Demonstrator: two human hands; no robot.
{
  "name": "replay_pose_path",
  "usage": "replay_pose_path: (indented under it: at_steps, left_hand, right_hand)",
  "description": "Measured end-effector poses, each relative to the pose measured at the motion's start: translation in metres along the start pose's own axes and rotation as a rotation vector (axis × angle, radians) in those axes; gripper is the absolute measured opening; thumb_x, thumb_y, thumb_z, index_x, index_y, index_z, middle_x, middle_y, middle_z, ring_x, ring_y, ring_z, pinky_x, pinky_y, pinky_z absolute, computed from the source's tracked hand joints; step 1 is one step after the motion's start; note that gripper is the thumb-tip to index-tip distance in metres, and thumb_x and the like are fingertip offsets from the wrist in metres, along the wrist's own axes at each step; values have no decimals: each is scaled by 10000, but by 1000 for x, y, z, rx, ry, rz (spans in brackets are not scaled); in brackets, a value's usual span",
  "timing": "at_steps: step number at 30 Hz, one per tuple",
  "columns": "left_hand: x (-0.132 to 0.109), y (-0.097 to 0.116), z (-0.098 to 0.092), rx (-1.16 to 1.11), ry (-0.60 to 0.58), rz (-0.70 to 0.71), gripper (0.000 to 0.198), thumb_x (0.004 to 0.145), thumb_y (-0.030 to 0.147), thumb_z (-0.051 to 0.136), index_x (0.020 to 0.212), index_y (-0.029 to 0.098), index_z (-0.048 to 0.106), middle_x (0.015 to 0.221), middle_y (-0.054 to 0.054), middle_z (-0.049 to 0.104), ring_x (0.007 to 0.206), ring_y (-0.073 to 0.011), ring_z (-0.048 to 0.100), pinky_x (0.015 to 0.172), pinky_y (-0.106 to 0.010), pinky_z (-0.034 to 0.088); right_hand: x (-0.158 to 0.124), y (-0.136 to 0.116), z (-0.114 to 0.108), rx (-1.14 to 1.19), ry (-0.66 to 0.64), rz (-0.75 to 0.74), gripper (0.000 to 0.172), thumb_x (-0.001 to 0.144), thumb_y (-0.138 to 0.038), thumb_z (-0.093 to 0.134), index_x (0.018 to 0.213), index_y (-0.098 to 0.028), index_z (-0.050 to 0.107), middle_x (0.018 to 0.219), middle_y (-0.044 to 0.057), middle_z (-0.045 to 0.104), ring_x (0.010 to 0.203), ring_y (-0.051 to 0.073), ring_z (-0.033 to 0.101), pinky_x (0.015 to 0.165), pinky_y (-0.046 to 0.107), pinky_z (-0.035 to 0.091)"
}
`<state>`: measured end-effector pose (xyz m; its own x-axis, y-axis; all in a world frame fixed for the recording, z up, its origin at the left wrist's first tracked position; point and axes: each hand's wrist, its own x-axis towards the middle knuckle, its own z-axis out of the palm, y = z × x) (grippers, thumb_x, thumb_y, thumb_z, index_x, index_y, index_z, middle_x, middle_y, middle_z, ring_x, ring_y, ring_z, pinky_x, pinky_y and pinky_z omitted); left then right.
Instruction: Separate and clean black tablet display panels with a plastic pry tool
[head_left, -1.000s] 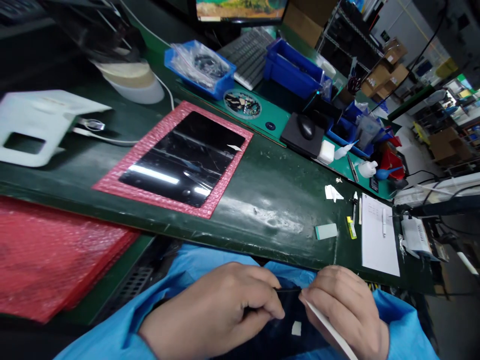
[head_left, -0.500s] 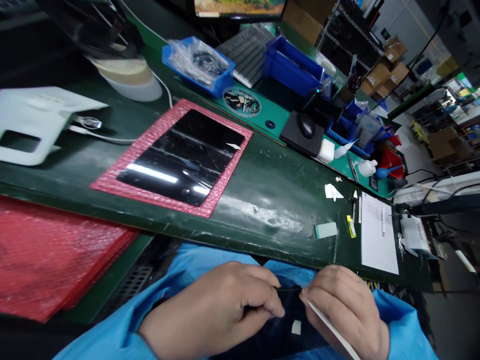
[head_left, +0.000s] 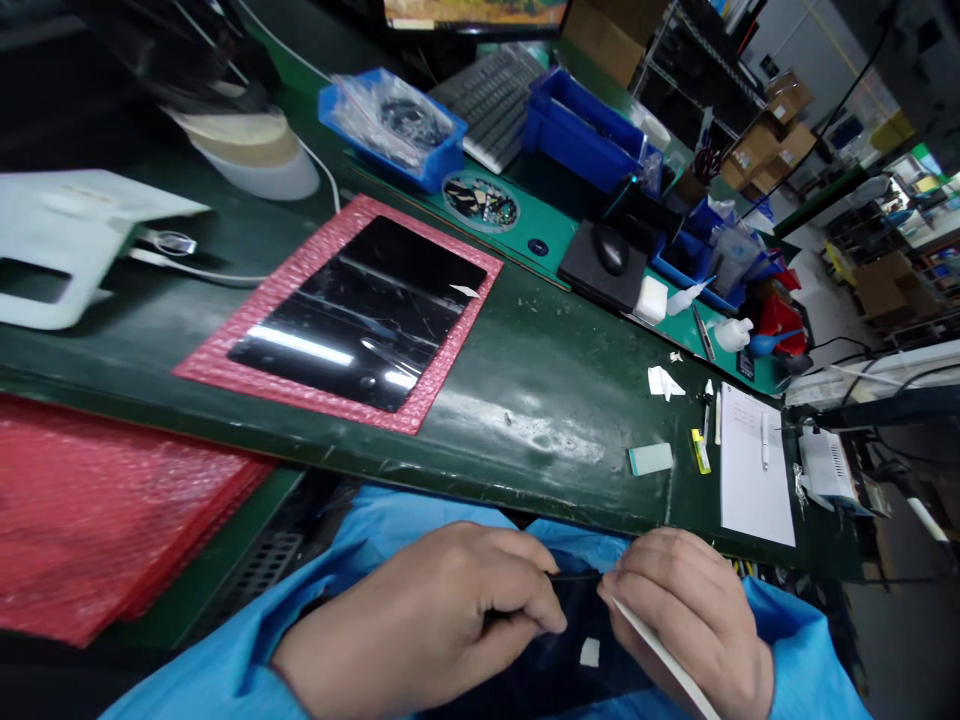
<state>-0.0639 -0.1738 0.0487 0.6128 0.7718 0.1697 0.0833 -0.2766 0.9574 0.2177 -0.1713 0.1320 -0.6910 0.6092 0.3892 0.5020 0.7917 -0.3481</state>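
One dark panel (head_left: 570,650) lies just under both hands, its top edge between them. The left hand (head_left: 427,625) pinches that edge; the right hand (head_left: 686,620) pinches one white strip (head_left: 660,658) against it. A second, black panel (head_left: 360,310) rests on one pink bubble mailer (head_left: 300,270) on the surface (head_left: 525,400).

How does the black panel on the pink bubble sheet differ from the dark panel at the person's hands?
The black panel lies flat on the pink bubble sheet; the dark panel is held low under the left hand and right hand, partly hidden. The black panel's white patch sits near a corner; the dark panel's white patch lies further in. Both are dark.
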Motion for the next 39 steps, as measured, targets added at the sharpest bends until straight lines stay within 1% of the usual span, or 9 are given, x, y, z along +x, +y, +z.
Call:
replay_pose_path:
  at_steps: [5,8,10,15,19,23,30,36,39]
  left_hand:
    - [1,2,1,17,18,24,424,964,-35,837,1089,352,953,1073,72,980,840,-141,912,845,-181,660]
    - [2,1,1,16,21,17,408,975,-14,831,1077,362,952,1071,75,979,835,-148,913,842,-197,667]
    - [1,0,1,8,11,5,401,979,1,831,1074,370,953,1077,77,981,842,-154,917,847,-207,674]
    - [1,-3,0,-7,-3,3,391,984,-6,827,1076,354,949,1088,68,982,890,-150,927,847,-196,661]
    - [2,-4,1,8,-14,-13,400,980,-2,833,1085,366,950,1092,78,978,871,-148,914,843,-208,664]
    - [3,-4,1,-1,-25,-27,395,987,6,838,1083,372,953,1096,79,978,867,-150,913,827,-215,658]
    - [-1,-1,1,-23,-28,-26,385,1010,17,822,1094,371,951,1100,70,982,888,-158,919,854,-219,656]
    - [0,-2,2,-28,-49,-52,384,1022,46,801,1106,387,956,1112,52,983,893,-181,915,870,-256,673]
    - [1,-2,0,-35,-48,-54,386,1025,40,790,1103,381,955,1118,56,979,879,-169,909,851,-242,667]
  right_hand:
    - [1,2,2,0,-15,-47,227,1102,-26,694,1216,-127,862,941,100,936,782,269,919,724,387,815]
    - [2,1,4,4,-25,-33,254,1092,-3,679,1211,-131,863,960,96,944,783,268,918,729,396,829]
    - [3,1,6,11,-18,-32,260,1092,-8,669,1209,-138,861,958,92,945,761,273,915,698,407,830]
    - [6,0,10,24,5,-36,249,1112,-26,641,1191,-130,854,930,100,935,725,276,910,669,419,827]
    - [5,-1,12,38,9,-13,300,1091,-32,651,1255,-175,858,946,82,950,729,289,920,672,426,842]
    - [4,-2,11,39,-8,14,328,1070,-22,689,1290,-189,865,968,76,952,760,289,927,743,403,851]
    - [5,-2,5,32,-59,-13,290,1073,3,691,1257,-161,844,964,78,933,778,277,916,744,405,818]
    - [3,-1,3,11,-47,-19,247,1080,-3,694,1213,-143,848,941,82,925,778,268,916,745,390,827]
    - [1,-1,3,7,-36,-9,245,1070,2,710,1207,-148,846,934,83,924,769,270,917,747,389,818]
